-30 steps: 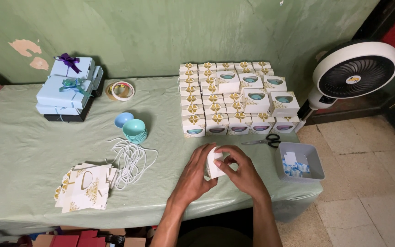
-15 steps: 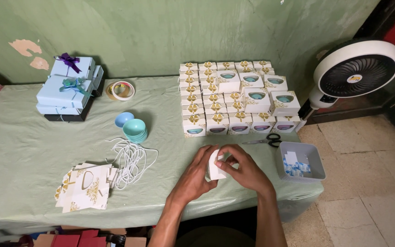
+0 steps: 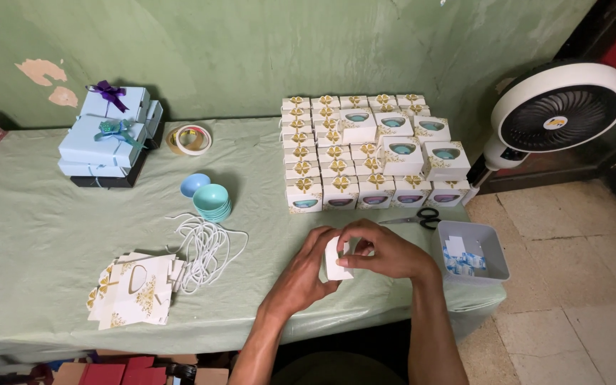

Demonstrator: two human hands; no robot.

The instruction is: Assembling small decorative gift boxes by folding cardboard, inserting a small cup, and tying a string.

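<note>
Both hands meet over the near edge of the green-covered table (image 3: 30, 235). My left hand (image 3: 302, 274) and my right hand (image 3: 386, 251) grip one small white cardboard box (image 3: 335, 260) between them, fingers pressed on its sides and top. The box is partly hidden by my fingers. Just beyond my hands stands a stacked block of finished white boxes with gold bows and oval windows (image 3: 365, 153). A pair of black scissors (image 3: 422, 217) lies to the right of my right hand.
A pile of flat white and gold box blanks (image 3: 133, 292) lies front left beside a bundle of white cord (image 3: 204, 246). Teal bowls (image 3: 212, 202), tape rolls (image 3: 190, 139), blue gift boxes (image 3: 108, 135), a grey tray (image 3: 473, 251) and a white fan (image 3: 557, 114) surround the spot.
Both hands kept hold of the small white box and shifted their fingers slightly on it. Nothing else on the table moved.
</note>
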